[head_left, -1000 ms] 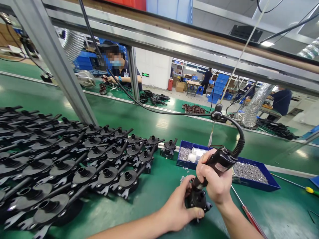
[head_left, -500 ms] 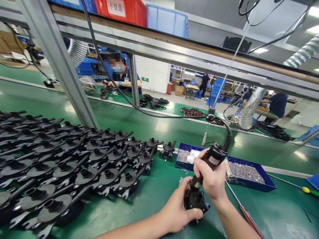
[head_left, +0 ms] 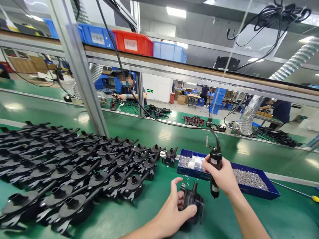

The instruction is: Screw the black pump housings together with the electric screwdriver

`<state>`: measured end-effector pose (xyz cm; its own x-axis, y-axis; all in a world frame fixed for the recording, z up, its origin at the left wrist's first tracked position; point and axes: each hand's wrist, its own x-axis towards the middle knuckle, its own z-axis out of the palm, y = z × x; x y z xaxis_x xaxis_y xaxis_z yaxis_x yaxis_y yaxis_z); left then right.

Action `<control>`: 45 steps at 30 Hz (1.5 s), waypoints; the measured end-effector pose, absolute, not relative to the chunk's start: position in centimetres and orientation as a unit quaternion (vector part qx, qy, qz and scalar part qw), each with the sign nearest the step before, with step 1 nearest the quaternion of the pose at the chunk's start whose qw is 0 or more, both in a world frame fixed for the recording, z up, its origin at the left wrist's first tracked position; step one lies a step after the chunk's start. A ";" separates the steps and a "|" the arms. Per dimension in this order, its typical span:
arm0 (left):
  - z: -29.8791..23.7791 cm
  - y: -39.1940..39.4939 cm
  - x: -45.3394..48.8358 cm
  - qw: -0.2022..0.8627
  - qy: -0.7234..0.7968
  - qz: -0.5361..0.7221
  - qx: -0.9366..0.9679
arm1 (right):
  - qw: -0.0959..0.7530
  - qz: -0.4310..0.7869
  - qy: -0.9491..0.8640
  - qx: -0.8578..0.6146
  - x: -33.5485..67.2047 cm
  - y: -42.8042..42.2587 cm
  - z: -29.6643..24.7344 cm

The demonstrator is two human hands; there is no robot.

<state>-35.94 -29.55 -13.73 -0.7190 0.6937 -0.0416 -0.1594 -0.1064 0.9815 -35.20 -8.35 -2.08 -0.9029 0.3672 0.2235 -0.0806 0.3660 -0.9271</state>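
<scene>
My left hand (head_left: 174, 207) grips a black plastic pump housing (head_left: 191, 202) with its thumb on the near side and fingers behind. The housing is tilted, its round spout pointing up. My right hand (head_left: 223, 174) is wrapped round a black electric screwdriver (head_left: 215, 172), which hangs from a cord and points down. The screwdriver's tip is beside the housing, apart from it. Several small nuts (head_left: 184, 184) lie on the green bench just behind the housing. A blue parts bin (head_left: 249, 190) with screws stands behind my right hand.
Rows of similar black housings (head_left: 99, 179) cover the left of the bench. A metal post (head_left: 83, 76) rises behind them. A long screwdriver (head_left: 296, 190) lies at the right. Across the bench, a person (head_left: 128, 88) works near black cables (head_left: 157, 111).
My right hand has lifted the electric screwdriver off the housing and moved it right. My left hand has turned the housing over onto another side. The view has tilted up.
</scene>
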 end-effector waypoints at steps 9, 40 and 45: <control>-12.9 -30.0 -35.8 0.219 0.649 0.710 0.165 | 0.143 0.525 -0.836 -0.067 -36.5 -8.9 -3.9; -14.9 -31.7 -38.8 -0.300 0.670 0.577 0.358 | -0.081 0.518 -0.852 -0.003 -33.3 -10.3 -1.3; -13.6 -30.3 -37.2 0.254 0.410 0.866 0.134 | -0.005 0.486 -0.874 -0.004 -32.8 -12.5 -1.2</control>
<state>-37.23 -30.25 -13.62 -0.8356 0.5488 0.0232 -0.3294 -0.5344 0.7784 -32.83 -12.46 -1.23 -0.9999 0.0026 -0.0124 0.0119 0.5282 -0.8490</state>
